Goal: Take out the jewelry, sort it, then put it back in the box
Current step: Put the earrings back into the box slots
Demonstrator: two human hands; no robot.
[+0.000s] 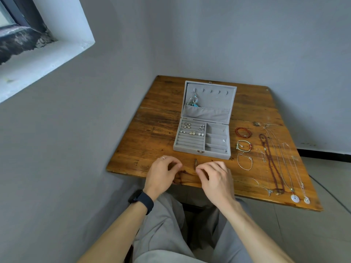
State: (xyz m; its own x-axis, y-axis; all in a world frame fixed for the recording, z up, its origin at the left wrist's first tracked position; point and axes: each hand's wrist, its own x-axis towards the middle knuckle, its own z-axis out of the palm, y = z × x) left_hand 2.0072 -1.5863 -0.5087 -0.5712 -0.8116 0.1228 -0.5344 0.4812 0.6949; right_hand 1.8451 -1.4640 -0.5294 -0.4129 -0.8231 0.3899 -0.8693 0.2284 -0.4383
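Note:
A grey velvet jewelry box (202,152) stands open in the middle of the wooden table (152,130). Earrings (191,130) sit in its ring rows on the left, and a necklace (193,101) hangs from a hook in the lid. To the right of the box lie a red bead bracelet (243,132), two more bracelets (244,146) and several necklaces (273,164) laid out in lines. My left hand (162,173) and my right hand (214,177) rest near the table's front edge with fingers loosely curled. Neither hand visibly holds anything.
The table stands in a corner between two grey walls. A window ledge (43,59) is at the upper left. The table's front edge is just under my wrists, with my lap below it. A tiled floor (332,177) shows at the right.

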